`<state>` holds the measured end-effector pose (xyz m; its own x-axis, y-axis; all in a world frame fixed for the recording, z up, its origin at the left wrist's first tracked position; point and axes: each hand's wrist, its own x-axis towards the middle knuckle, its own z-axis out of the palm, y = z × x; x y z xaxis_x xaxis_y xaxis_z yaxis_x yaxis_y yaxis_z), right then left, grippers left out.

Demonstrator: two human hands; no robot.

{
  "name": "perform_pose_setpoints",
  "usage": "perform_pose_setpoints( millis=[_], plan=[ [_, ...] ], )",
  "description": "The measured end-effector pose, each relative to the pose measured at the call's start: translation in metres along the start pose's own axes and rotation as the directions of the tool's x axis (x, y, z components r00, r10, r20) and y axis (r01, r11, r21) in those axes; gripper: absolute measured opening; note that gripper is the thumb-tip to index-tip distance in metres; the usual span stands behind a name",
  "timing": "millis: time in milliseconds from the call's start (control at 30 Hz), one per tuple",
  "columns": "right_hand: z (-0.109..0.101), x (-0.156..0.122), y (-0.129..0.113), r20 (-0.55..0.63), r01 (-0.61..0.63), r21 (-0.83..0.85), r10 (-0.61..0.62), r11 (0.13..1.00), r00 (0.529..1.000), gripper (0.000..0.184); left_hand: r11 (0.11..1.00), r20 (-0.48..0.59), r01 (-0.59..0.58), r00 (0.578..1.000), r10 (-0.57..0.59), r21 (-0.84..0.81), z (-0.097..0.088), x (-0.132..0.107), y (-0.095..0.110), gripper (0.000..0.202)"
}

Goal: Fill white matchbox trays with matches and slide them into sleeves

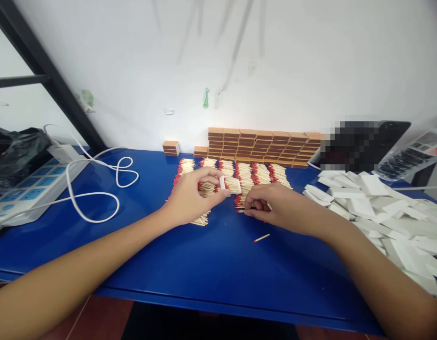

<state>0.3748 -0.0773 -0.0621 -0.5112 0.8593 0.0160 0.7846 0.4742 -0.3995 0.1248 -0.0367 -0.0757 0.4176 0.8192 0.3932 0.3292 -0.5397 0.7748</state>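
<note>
Between the thumb and fingers of my left hand [192, 196] is a small white matchbox tray [222, 182] with matches in it. My right hand [277, 203] is closed in a pinch low over the front of the match rows, just right of the tray. A red-tipped match [240, 211] shows at its fingertips. Behind and around both hands, red-headed matches [263, 174] lie in several rows; my left hand covers part of them. One loose match [261, 238] lies on the blue table in front of my right hand.
Closed matchboxes [254, 141] are stacked along the wall, with a separate small stack [171, 148] to their left. White paper trays [381, 208] are heaped at right, near a dark phone [391, 141]. A power strip [37, 189] and white cable [115, 203] occupy the left.
</note>
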Motion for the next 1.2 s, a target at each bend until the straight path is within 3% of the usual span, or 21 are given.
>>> perform_pose_setpoints(
  millis=[333, 667, 800, 933, 1067, 1200],
  plan=[
    [-0.001, -0.001, -0.005, 0.017, -0.055, 0.024, 0.054, 0.998, 0.998, 0.010, 1.000, 0.012, -0.006, 1.000, 0.005, 0.019, -0.001, 0.000, -0.001, 0.034],
    [-0.003, -0.003, -0.005, 0.047, -0.046, 0.064, 0.043, 0.997, 0.998, 0.019, 0.999, 0.021, -0.017, 1.000, 0.016, 0.044, -0.001, 0.000, -0.004, 0.035],
    [-0.012, -0.005, -0.006, -0.104, -0.046, 0.132, 0.060, 0.990, 0.993, 0.027, 0.999, 0.037, -0.017, 0.999, 0.015, 0.048, -0.001, 0.000, -0.001, 0.030],
    [-0.010, -0.003, -0.010, -0.344, -0.003, 0.092, 0.035, 0.996, 0.938, 0.021, 1.000, 0.083, -0.011, 0.996, 0.009, 0.022, 0.000, -0.002, 0.003, 0.030],
    [0.002, 0.003, -0.014, -0.405, 0.056, 0.047, -0.032, 0.997, 0.914, 0.017, 0.996, 0.157, 0.008, 0.988, 0.005, -0.085, 0.002, -0.007, 0.007, 0.033],
    [0.005, 0.003, -0.015, -0.421, 0.070, 0.033, -0.050, 0.997, 0.906, 0.015, 0.995, 0.150, 0.015, 0.989, 0.000, -0.097, 0.002, -0.006, 0.009, 0.032]
  ],
)
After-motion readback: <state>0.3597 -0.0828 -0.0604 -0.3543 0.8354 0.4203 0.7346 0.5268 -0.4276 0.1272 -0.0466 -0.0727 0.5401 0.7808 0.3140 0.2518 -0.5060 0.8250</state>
